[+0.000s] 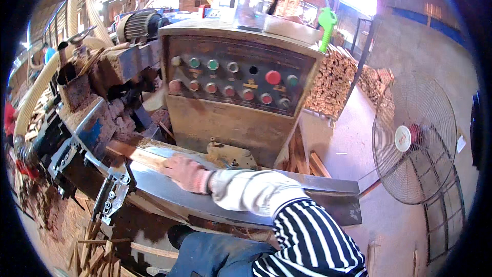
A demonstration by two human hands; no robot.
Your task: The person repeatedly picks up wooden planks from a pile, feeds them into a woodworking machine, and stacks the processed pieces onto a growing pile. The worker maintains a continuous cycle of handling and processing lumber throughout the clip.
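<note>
Smooth metal bed (328,183) (faintly glossy), matt wooden strip (142,157), matt cloth sleeve (248,189), and glossy plastic red button (273,77).

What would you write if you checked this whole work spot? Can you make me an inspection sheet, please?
Surface: grey metal machine bed, with the wood strip on it.
Job's things: the wood strip reaches left past the hand.
Clutter: loose wood pieces below the bed; sawdust on the machine at left.
Hands: right hand on the strip, grip unclear; left hand not in view.
Cables: none clear; a pale hose at upper left.
Surroundings: button panel behind, stacked wood and a fan at right.
</note>
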